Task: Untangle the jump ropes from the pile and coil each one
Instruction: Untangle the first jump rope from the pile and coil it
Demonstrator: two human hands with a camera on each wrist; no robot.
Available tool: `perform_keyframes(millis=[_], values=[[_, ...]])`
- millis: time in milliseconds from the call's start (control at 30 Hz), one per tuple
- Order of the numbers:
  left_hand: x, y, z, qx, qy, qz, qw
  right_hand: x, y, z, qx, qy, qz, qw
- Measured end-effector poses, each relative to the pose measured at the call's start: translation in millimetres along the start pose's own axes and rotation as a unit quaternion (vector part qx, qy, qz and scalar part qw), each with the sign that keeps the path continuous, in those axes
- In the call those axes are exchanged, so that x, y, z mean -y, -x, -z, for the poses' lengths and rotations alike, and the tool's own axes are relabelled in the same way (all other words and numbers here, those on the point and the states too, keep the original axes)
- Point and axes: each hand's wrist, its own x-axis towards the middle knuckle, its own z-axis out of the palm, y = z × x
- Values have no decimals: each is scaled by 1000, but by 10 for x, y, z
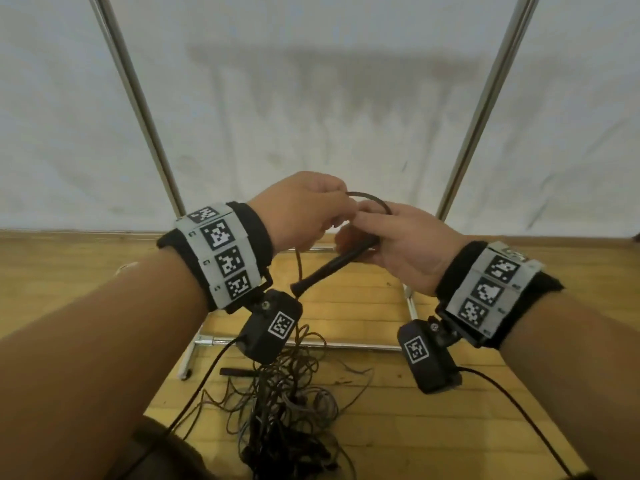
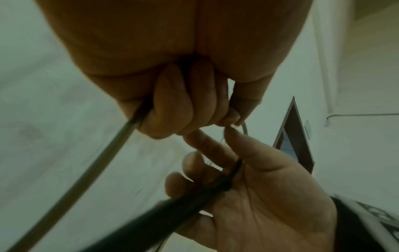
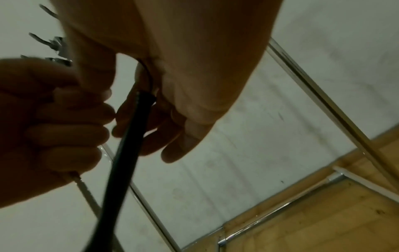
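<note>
Both hands are raised in front of me, above a tangled pile of jump ropes (image 1: 284, 410) on the wooden floor. My right hand (image 1: 398, 240) holds a black jump-rope handle (image 1: 332, 266), which slants down to the left; in the right wrist view the handle (image 3: 127, 141) crosses the fingers. My left hand (image 1: 304, 209) is curled round the thin rope (image 1: 370, 199) that arcs out of the handle's top. The rope (image 2: 103, 153) leaves the left fist and runs down toward the pile. The two hands touch at the fingertips.
A chrome rack frame with two slanted poles (image 1: 135, 109) and floor bars (image 1: 346, 346) stands against a white fabric backdrop. Another black handle (image 1: 239, 371) lies on the floor beside the pile. Black camera cables (image 1: 519, 407) trail from both wrists.
</note>
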Motion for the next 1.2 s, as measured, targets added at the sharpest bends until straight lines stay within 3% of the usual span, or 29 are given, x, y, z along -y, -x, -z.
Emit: perform_keyframes(millis=[100,300,367,433,500,600,733,833,900,967,1033,1100,1200], values=[[111,-239,-53,2,9,27,1000,-37,-134,72,-57,-88,10,994],[786,-412,-187,51,-28,88,994,63,-207,241,-27,-126,39,991],[1077,-401,-248,114,-87,132,981,170,-252,299,-38,-187,58,980],[1319,-337,-300,188,-204,160,947,298,-279,429,-52,-256,87,961],[1437,-307,-288,198,-208,196,938,350,-301,584,-58,-269,102,956],[1311,-387,-177,128,-85,213,965,204,-355,683,-70,-165,77,981],[774,-410,50,50,42,97,993,-166,-569,507,-107,27,-26,994],[281,-360,199,-29,161,-5,987,-287,-647,282,9,68,-65,996],[14,-334,305,-89,229,-60,968,-266,-651,179,115,35,-68,990],[-106,-312,393,-134,277,-85,948,-211,-655,121,173,29,-53,983],[-77,-286,402,-144,264,-61,952,-171,-653,70,163,84,-35,982],[51,-237,315,-111,189,-3,976,-155,-626,-9,105,202,-16,974],[156,-170,233,-64,93,14,994,-133,-578,-60,27,401,26,915]])
